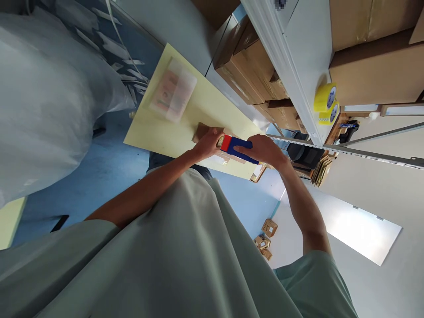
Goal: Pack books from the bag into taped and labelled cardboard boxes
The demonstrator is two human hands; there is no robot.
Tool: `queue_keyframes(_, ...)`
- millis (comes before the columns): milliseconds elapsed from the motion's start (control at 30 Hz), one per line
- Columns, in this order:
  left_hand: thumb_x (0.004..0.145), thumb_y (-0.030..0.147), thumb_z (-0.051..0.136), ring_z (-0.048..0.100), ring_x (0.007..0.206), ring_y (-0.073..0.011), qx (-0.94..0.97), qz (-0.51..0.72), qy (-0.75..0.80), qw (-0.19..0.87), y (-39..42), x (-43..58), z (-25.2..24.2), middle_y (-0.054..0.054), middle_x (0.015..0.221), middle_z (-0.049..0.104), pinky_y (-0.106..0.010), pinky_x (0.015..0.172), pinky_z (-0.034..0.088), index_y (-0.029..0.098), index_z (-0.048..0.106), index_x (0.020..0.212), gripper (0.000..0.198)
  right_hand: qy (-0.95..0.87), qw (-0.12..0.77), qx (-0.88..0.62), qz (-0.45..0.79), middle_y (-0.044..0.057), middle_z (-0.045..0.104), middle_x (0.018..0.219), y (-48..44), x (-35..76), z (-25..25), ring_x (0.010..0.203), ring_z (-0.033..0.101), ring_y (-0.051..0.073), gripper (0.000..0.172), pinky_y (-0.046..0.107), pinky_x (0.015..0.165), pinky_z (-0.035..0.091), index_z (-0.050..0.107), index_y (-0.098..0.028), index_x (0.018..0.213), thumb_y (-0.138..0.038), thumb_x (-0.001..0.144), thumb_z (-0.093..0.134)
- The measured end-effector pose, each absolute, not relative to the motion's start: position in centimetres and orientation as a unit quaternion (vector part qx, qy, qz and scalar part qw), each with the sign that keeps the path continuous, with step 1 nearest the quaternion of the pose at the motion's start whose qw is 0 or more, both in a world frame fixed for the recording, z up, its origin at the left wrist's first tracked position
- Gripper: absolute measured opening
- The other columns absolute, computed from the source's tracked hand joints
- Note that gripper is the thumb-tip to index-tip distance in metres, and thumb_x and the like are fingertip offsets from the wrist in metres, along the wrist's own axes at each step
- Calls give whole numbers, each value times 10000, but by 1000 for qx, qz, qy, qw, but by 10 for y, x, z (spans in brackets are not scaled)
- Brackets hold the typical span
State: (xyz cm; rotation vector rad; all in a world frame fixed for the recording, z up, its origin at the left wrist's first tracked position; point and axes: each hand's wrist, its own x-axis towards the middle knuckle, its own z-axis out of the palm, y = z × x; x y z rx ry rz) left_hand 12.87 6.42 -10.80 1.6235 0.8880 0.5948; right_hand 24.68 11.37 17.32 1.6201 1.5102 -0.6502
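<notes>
The view is tilted steeply sideways. A small brown cardboard box [200, 130] lies on a pale yellow table top [155, 132]. My left hand [208, 143] presses on the box with its fingers curled over it. My right hand [265, 150] is wrapped round a blue and red tape dispenser [236, 146], whose red end touches the box beside my left hand. A clear plastic bag with pinkish contents [172, 95] lies farther along the table.
A white shelf rack [291, 84] carries stacked cardboard boxes [251, 66] and two yellow tape rolls [326, 99]. A big white plastic sack [43, 101] stands at the left. Small boxes [266, 238] lie on the blue floor [99, 176].
</notes>
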Motion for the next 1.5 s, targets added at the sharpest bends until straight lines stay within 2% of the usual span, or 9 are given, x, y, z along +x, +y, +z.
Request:
queue_keyframes(200, 850, 186, 861, 683, 1081, -282, 680, 236, 382, 580, 60, 124, -113, -117, 1240, 640, -415, 1060, 579, 214, 715, 1423, 592, 566, 396, 666, -281, 78, 713, 778, 99, 290, 154, 704, 648, 191, 624, 320, 642, 365, 679, -201, 781, -735, 1090, 585)
queue_keyframes(567, 807, 210, 920, 687, 1128, -294, 688, 237, 379, 572, 61, 114, -114, -77, 1183, 649, -431, 1060, 579, 248, 742, 1380, 601, 535, 349, 686, -349, 119, 812, 977, 73, 339, 94, 822, 733, 222, 596, 309, 648, 428, 785, -178, 1033, -746, 1075, 610)
queue_keyframes(667, 852, 237, 877, 680, 981, -242, 680, 239, 399, 566, 57, 113, -110, -54, 1115, 642, -387, 988, 585, 249, 753, 1378, 541, 552, 344, 677, -345, 138, 820, 1011, 69, 344, 87, 906, 762, 257, 573, 321, 705, 469, 800, -170, 1122, -712, 1079, 620)
queue_keyframes(800, 908, 272, 804, 617, 805, -182, 638, 263, 470, 550, 54, 121, -108, -20, 959, 633, -330, 866, 558, 233, 823, 1232, 326, 576, 331, 665, -340, 176, 832, 1100, 64, 347, 80, 1037, 785, 310, 570, 358, 818, 533, 798, -162, 1225, -680, 1097, 599)
queue_keyframes(967, 908, 287, 789, 554, 736, -157, 566, 291, 526, 564, 50, 132, -105, 7, 810, 616, -288, 739, 508, 220, 849, 1107, 219, 592, 304, 652, -364, 208, 826, 1259, 61, 356, 75, 1175, 784, 344, 598, 376, 920, 577, 778, -153, 1333, -673, 1110, 584)
queue_keyframes(1067, 909, 345, 799, 566, 744, -153, 543, 288, 563, 552, 45, 135, -98, 1, 839, 632, -286, 734, 518, 228, 848, 1096, 226, 604, 281, 643, -378, 211, 816, 1318, 58, 362, 69, 1229, 776, 354, 607, 380, 966, 584, 771, -158, 1368, -675, 1114, 580)
queue_keyframes(1200, 908, 404, 785, 600, 788, -157, 546, 267, 613, 506, 40, 138, -89, -29, 962, 674, -293, 768, 538, 236, 841, 1121, 278, 629, 232, 630, -392, 234, 817, 1296, 53, 370, 62, 1234, 775, 366, 616, 385, 980, 588, 774, -143, 1362, -676, 1110, 595)
queue_keyframes(1333, 892, 499, 801, 602, 789, -158, 543, 248, 635, 490, 39, 138, -87, -23, 931, 655, -267, 721, 504, 231, 815, 1130, 358, 630, 211, 618, -420, 228, 825, 1230, 45, 403, 70, 1175, 782, 361, 598, 369, 905, 577, 785, -138, 1323, -666, 1109, 605)
queue_keyframes(1500, 864, 537, 826, 559, 738, -149, 533, 259, 641, 488, 38, 138, -88, 0, 855, 613, -259, 683, 452, 229, 792, 1106, 393, 584, 212, 633, -462, 161, 801, 890, 10, 501, 98, 888, 773, 306, 632, 347, 728, 499, 807, -154, 1039, -771, 1034, 669)
